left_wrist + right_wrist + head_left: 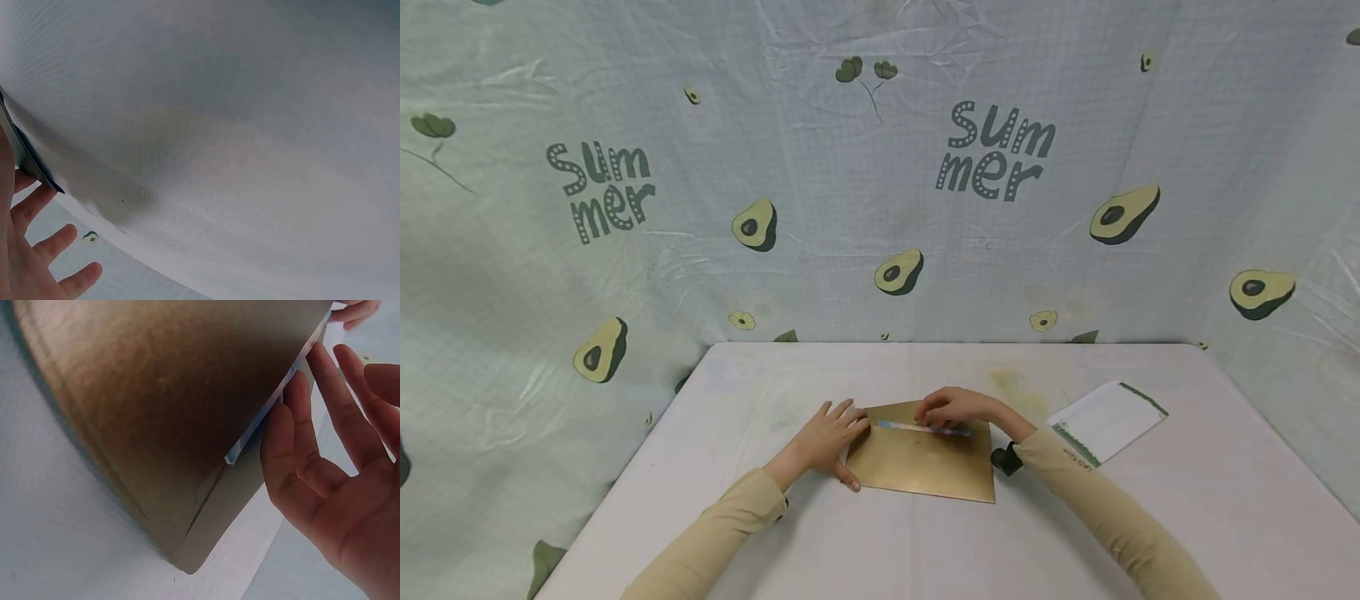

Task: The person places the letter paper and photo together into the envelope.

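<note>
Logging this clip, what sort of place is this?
Probably a makeshift recording booth, not a home: an avocado-print "Summer" cloth walls in a plain white table, which bears only a brown envelope and a white envelope.

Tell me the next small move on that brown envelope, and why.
Probably run the right hand along the pale strip to press the flap down: its fingers already rest on the strip, the flap lies folded over the brown envelope, and the left hand steadies the envelope's edge.
</note>
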The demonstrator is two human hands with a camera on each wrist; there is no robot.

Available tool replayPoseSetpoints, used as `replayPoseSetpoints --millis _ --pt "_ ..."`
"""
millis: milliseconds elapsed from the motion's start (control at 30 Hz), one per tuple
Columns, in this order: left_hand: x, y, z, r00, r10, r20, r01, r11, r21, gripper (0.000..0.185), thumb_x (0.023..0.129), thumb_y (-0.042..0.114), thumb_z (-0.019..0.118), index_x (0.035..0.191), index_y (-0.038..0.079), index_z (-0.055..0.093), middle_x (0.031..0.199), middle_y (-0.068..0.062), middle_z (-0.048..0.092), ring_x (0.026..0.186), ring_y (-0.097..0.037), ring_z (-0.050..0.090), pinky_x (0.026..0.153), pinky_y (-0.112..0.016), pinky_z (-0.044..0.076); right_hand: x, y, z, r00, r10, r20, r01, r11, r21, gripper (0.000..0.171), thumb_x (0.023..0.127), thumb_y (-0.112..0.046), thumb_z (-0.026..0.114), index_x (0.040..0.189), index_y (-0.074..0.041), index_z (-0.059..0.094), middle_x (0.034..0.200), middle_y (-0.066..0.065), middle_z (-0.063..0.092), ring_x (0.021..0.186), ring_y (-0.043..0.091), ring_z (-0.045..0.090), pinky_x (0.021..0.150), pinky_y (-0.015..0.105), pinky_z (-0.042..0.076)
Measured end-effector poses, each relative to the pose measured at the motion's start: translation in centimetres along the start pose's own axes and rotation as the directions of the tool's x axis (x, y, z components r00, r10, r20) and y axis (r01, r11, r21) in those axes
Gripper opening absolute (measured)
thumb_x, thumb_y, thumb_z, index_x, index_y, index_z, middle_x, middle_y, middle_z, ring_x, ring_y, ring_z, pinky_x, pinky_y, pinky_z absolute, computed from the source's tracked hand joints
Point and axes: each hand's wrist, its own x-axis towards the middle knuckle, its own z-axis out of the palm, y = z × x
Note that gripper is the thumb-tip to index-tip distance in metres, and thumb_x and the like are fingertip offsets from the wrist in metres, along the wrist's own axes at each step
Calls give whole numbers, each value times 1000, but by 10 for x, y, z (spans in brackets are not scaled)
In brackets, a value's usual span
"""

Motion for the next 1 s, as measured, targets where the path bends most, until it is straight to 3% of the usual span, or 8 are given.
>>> replayPoseSetpoints --millis 367,733,1000 --pt "0 1 1 1000 6 -17 -6 1000 11 105 52 83 52 131 14 42 133 -4 42 127 -31 36 93 -50 38 1 2 3 1000 -9 17 9 1000 -19 24 89 -13 48 108 -4 61 102 10 65 73 11 53 59 22 43" --pt "-1 0 1 1000 -2 -29 2 1000 8 106 51 82 53 130 13 42 132 -4 43 126 -31 37 92 -50 38 -2 2 5 998 -57 17 58 997 -51 24 89 -10 47 108 -4 61 108 11 63 81 11 53 68 23 43" --pt "0 1 -1 999 3 -35 -4 1000 -4 105 52 81 54 130 12 43 132 -5 44 125 -31 38 92 -50 39 -10 0 6 995 -97 -7 96 993 -73 26 90 -10 46 111 -2 59 113 13 60 97 15 55 78 24 43"
